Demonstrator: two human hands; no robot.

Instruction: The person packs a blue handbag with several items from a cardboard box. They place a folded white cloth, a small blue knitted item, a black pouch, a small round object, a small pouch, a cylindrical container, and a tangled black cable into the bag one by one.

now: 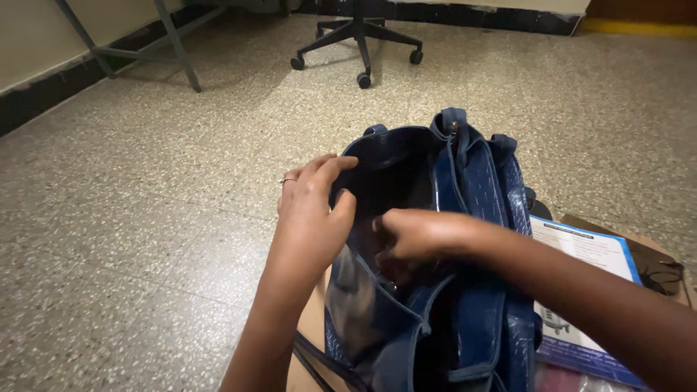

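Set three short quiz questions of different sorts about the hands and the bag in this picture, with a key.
1. True or false: the left hand grips the rim of the dark blue bag.
2. Where do the fingers of the right hand go? A) inside the bag B) onto the office chair base C) under the booklet
3. Fill in: the bag's mouth is ____.

Key: 1 true; 2 A; 3 open

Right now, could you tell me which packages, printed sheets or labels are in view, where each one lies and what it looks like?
Printed booklet: right of the dark blue handbag, flat, rectangular, white page with blue border and small picture.
Cardboard piece: under and beyond the booklet, brown, flat, with dark spectacles on it.
Pinkish wrapped item: bottom edge below the booklet, too cropped to identify.
No screens or signs show.
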